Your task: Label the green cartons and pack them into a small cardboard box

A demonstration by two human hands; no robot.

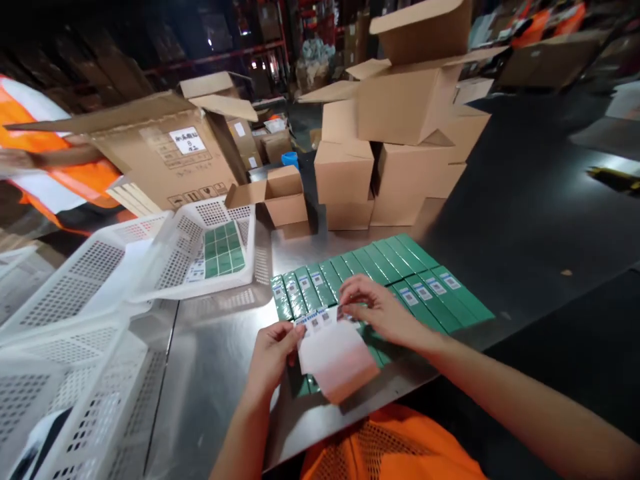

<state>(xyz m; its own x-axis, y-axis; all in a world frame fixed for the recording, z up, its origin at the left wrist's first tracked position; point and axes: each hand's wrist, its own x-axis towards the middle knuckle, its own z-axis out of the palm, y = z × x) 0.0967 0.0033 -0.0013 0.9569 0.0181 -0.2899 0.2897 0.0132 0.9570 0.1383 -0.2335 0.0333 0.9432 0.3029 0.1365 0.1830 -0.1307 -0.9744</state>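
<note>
My left hand (273, 360) grips the left edge of a white strip of label backing paper (336, 357) that carries several small printed stickers along its top edge. My right hand (377, 310) pinches a sticker (345, 313) at the strip's upper right corner. Under and behind both hands lies a row of several slim green boxes (380, 280) packed side by side on the metal table (220, 360). Some of these boxes bear a white and blue sticker at the near end.
White perforated plastic baskets (90, 293) stand at the left, one holding more green boxes (223, 249). Stacked cardboard cartons (400, 153) fill the back of the table. A large open carton (165, 153) and a person in an orange vest (40, 147) are at far left.
</note>
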